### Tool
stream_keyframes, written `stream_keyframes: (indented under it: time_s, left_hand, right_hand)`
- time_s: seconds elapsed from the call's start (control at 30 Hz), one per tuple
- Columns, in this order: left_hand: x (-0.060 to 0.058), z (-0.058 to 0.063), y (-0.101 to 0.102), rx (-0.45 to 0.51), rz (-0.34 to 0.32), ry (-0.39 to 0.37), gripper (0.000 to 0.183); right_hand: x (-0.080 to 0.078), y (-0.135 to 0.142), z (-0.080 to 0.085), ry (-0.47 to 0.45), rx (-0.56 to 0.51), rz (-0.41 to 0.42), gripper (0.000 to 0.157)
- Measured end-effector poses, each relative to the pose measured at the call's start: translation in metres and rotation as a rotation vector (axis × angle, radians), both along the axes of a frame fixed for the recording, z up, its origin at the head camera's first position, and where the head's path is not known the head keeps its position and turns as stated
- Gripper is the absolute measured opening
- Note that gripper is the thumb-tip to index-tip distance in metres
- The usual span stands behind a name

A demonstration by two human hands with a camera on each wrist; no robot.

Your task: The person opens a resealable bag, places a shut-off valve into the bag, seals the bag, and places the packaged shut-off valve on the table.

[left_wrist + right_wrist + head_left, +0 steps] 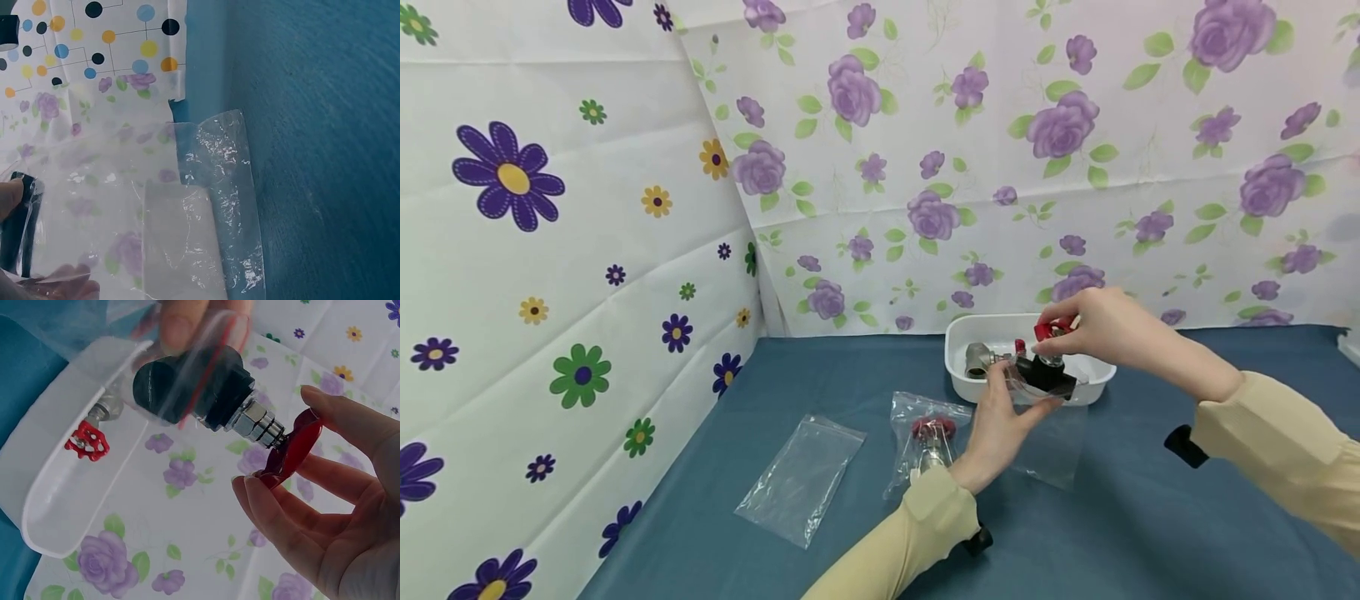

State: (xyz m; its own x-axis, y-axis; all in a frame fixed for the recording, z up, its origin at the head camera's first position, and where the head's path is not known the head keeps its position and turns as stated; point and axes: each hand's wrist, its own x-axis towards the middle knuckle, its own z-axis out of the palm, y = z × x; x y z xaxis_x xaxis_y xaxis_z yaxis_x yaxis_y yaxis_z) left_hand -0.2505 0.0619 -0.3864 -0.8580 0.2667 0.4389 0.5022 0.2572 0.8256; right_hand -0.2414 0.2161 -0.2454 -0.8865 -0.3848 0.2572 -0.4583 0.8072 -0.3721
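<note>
Over the white tray, a black-bodied valve (1045,375) with a chrome stem is held between both hands. My right hand (1108,327) pinches its red handle (300,447) between thumb and fingers. The left hand (1000,433) grips the black body through a clear zip bag (1052,450), its thumb on one side and fingers on the other. In the right wrist view the bag's red seal line (212,369) lies across the black body, and the stem and handle stick out of the mouth. The left wrist view shows the bag hanging down.
The white tray (958,333) holds a metal valve (977,358) with a small red handwheel (87,440). Left of it on the blue cloth lies a bagged valve with a red wheel (934,429). A flat clear bag (805,479) lies further left. Flowered sheets stand behind and at the left.
</note>
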Motion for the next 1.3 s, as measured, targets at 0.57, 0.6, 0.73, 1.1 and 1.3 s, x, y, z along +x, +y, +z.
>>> stream_keyframes:
  time_s: [0.57, 0.6, 0.73, 1.1, 1.3]
  left_hand:
    - [0.002, -0.002, -0.002, 0.015, -0.088, 0.019, 0.056]
    - [0.002, -0.003, -0.002, 0.015, -0.091, 0.021, 0.055]
    - [0.003, -0.007, -0.001, -0.002, -0.094, 0.012, 0.051]
    - [0.003, -0.011, -0.001, -0.047, -0.075, 0.021, 0.048]
    - [0.004, -0.014, 0.0, -0.078, -0.091, 0.0, 0.046]
  right_hand:
    - [-0.003, -0.011, -0.028, -0.063, 0.062, 0.061, 0.02]
    - [-0.003, -0.011, -0.03, -0.074, 0.057, 0.07, 0.019]
    - [-0.004, -0.01, -0.039, -0.118, 0.043, 0.112, 0.009]
    - [-0.012, -0.004, -0.059, -0.16, 0.008, 0.159, 0.006]
    - [-0.014, -0.002, -0.075, -0.218, 0.01, 0.13, 0.006]
